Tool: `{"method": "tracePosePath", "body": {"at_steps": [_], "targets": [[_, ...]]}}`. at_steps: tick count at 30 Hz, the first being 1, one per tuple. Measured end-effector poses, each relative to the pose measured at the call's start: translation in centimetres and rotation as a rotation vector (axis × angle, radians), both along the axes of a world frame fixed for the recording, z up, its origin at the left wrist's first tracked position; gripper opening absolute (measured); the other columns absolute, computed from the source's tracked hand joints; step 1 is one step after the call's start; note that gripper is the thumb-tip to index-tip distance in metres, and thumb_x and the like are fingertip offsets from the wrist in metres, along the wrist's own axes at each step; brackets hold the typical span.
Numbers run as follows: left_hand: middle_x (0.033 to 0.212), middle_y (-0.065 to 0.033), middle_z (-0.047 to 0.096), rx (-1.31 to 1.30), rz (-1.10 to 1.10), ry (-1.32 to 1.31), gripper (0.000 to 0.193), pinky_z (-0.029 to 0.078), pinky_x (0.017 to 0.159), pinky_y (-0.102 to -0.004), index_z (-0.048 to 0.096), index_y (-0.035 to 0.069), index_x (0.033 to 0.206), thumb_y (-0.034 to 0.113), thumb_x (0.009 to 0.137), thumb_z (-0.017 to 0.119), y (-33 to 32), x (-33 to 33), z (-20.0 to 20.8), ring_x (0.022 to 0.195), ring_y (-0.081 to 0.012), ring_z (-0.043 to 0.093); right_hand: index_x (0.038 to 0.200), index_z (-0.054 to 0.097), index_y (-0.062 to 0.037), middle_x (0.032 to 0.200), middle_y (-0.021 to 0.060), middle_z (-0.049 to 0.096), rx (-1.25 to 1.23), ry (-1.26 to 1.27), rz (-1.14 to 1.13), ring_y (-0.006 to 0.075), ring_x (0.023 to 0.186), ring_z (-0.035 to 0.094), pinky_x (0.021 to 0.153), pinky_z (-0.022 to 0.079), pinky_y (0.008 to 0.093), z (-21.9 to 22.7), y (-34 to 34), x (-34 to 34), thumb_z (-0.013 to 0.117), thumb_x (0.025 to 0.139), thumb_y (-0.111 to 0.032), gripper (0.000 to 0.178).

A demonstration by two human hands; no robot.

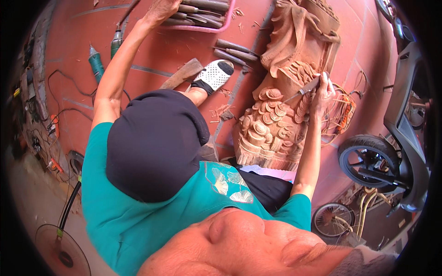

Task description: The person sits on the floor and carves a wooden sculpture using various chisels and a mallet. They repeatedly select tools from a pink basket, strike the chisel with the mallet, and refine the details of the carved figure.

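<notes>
My right hand is closed around the handle of a carving chisel. Its thin metal blade slants down to the left over a reddish-brown wood carving. The carving lies lengthwise before me, with draped folds at its far end and rounded, coin-like reliefs nearer me. At the far left, my left hand reaches to a pink tray of chisels, beside several dark wooden handles. The picture's upper edge cuts off part of this hand, so I cannot tell how its fingers are set.
Loose chisels lie between tray and carving. A wooden mallet rests by my white shoe. Green power tools and cords lie left. Orange-handled cable and a motorbike wheel are right; a fan stands lower left.
</notes>
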State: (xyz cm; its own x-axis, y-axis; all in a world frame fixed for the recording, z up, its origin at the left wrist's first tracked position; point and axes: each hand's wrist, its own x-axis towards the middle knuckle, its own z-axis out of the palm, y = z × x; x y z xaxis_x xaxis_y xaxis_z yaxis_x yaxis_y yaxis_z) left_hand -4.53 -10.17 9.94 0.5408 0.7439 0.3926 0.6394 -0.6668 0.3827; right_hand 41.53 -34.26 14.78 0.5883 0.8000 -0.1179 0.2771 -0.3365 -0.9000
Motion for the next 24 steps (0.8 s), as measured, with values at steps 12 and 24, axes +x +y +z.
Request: {"method": "tracePosePath", "body": {"at_steps": [12,24], "targets": [[0.119,-0.0159,0.06,-0.178,-0.393,0.373,0.042,0.049,0.097,-0.0374,0.056,-0.001,0.128,0.009,0.087,0.056,-12.7,11.5,-7.9,0.114,-0.0301,0.057,0.087,0.072,-0.0007,0.07,-0.0041,0.057,-0.001,-0.035,0.02,0.0051,0.065,0.046,0.059,0.036,0.0227,0.3,0.5,-0.6,0.062,0.098,-0.026,0.03],[0.103,-0.0195,0.058,-0.43,-0.188,0.373,0.022,0.048,0.089,-0.0445,0.055,-0.001,0.109,0.005,0.088,0.051,-12.4,10.5,-9.2,0.104,-0.0378,0.058,0.086,0.069,-0.0009,0.069,-0.0043,0.055,0.008,-0.028,0.028,0.0056,0.065,0.046,0.058,0.036,0.0237,0.6,0.4,-0.8,0.063,0.098,-0.027,0.03]]}}
